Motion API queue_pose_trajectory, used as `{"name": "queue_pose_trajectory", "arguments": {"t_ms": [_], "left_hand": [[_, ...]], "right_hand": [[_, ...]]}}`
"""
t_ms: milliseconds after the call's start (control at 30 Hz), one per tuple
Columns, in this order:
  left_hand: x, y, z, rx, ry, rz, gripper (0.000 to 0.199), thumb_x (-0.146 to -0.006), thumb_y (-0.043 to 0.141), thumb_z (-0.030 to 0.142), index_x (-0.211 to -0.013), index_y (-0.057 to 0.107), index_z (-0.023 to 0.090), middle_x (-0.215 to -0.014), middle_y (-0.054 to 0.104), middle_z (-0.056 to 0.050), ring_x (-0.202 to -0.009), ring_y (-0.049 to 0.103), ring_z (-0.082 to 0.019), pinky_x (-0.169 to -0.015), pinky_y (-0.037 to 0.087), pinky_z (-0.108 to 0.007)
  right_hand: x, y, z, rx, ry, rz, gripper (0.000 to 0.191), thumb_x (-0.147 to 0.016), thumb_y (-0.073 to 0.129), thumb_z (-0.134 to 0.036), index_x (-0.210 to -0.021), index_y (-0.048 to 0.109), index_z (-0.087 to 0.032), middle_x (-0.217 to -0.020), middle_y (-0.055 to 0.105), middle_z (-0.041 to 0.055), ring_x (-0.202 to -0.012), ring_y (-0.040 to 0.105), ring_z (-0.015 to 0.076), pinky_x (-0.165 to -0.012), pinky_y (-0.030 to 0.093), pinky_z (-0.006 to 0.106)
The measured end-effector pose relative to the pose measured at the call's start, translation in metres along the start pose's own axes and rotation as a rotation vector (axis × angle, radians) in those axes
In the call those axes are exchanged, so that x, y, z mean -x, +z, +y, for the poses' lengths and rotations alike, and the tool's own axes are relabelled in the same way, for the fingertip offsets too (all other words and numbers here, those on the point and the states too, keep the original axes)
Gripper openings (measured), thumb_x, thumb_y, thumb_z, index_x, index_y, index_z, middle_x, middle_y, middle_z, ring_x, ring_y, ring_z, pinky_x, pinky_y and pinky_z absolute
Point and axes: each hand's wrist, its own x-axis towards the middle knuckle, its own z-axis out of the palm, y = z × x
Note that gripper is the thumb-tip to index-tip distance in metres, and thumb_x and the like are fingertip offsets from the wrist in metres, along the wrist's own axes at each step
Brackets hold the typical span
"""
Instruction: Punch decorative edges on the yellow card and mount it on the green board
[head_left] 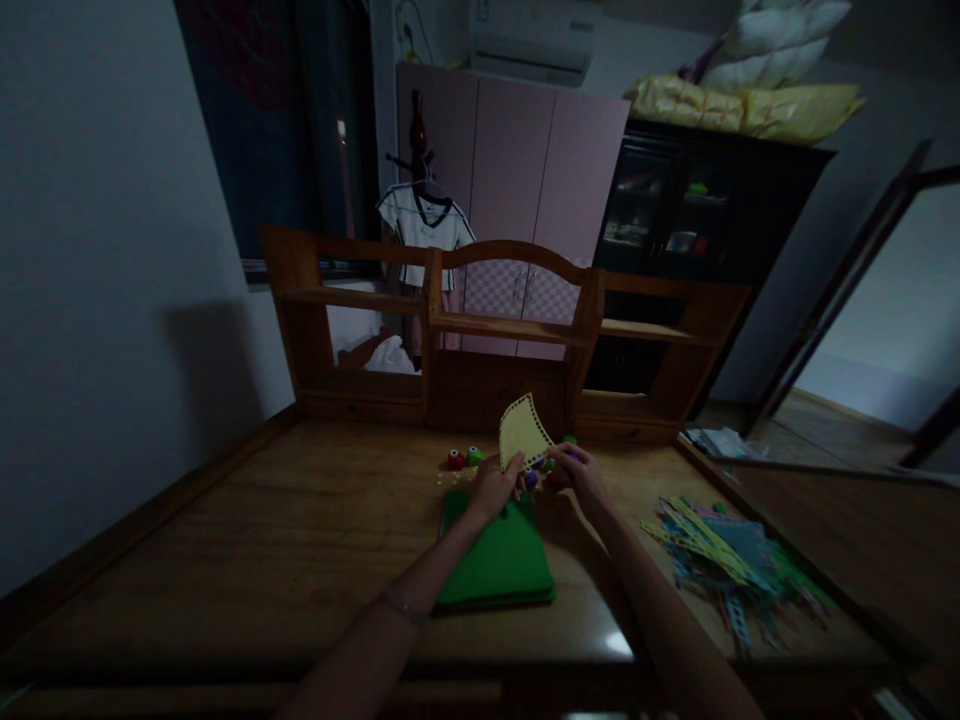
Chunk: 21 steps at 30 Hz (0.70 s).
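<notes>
My left hand [493, 486] pinches the lower edge of a sheet of yellow paper [522, 432], held up and tilted over the table. A row of small dark holes or marks runs along the sheet's edges. At its lower right corner, my right hand [586, 474] is closed around a small purple object, perhaps a paper punch, largely hidden by the fingers. Beneath my left hand lies a green book or folder [499, 560]. Just beyond the hands are a small red punch-like piece [455, 460], a green one [474, 456] and a purple one [531, 479], with tiny yellow bits nearby.
A pile of cut paper strips [712, 550] in yellow, blue and green lies on the right of the wooden table [300, 540]. A wooden shelf unit [495, 385] borders the far edge. A wall stands at left, with pink cabinets [514, 170] behind.
</notes>
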Motion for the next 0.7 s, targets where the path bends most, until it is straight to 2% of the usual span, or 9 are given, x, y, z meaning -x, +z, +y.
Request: {"name": "queue_pose_trajectory", "arguments": {"t_ms": [300, 433, 600, 700], "left_hand": [[0.0, 0.001, 0.001, -0.026, -0.018, -0.001, 0.054, -0.086, 0.039, 0.056, -0.06, 0.061, 0.015, -0.052, 0.061, -0.005, -0.039, 0.052, -0.013, -0.046, 0.042, -0.025], [-0.001, -0.001, 0.001, -0.089, -0.027, 0.031, 0.052, -0.086, 0.042, 0.054, -0.065, 0.066, 0.013, -0.054, 0.064, -0.006, -0.047, 0.058, -0.016, -0.052, 0.044, -0.025], [-0.004, -0.006, 0.005, -0.199, -0.004, 0.169, 0.038, -0.083, 0.053, 0.047, -0.089, 0.069, 0.013, -0.084, 0.072, -0.01, -0.075, 0.066, -0.02, -0.068, 0.047, -0.027], [-0.006, -0.008, 0.006, -0.222, -0.005, 0.185, 0.035, -0.083, 0.055, 0.044, -0.094, 0.069, 0.013, -0.09, 0.071, -0.011, -0.08, 0.066, -0.02, -0.071, 0.047, -0.028]], "right_hand": [[0.0, 0.004, -0.005, 0.041, 0.037, 0.034, 0.033, -0.062, 0.074, -0.047, -0.069, 0.061, -0.017, -0.05, 0.046, -0.0056, -0.042, 0.034, 0.0073, -0.041, 0.025, 0.021], [-0.001, 0.003, -0.006, 0.103, 0.029, 0.093, 0.036, -0.061, 0.073, -0.051, -0.069, 0.061, -0.018, -0.051, 0.05, -0.0047, -0.042, 0.036, 0.0079, -0.041, 0.028, 0.022], [-0.001, 0.001, -0.01, 0.186, -0.04, 0.194, 0.039, -0.061, 0.071, -0.055, -0.069, 0.063, -0.018, -0.048, 0.049, -0.0038, -0.043, 0.039, 0.01, -0.041, 0.029, 0.023], [0.002, 0.003, -0.014, 0.212, -0.078, 0.237, 0.043, -0.059, 0.069, -0.059, -0.068, 0.065, -0.018, -0.048, 0.051, -0.0017, -0.045, 0.044, 0.0124, -0.042, 0.031, 0.024]]}}
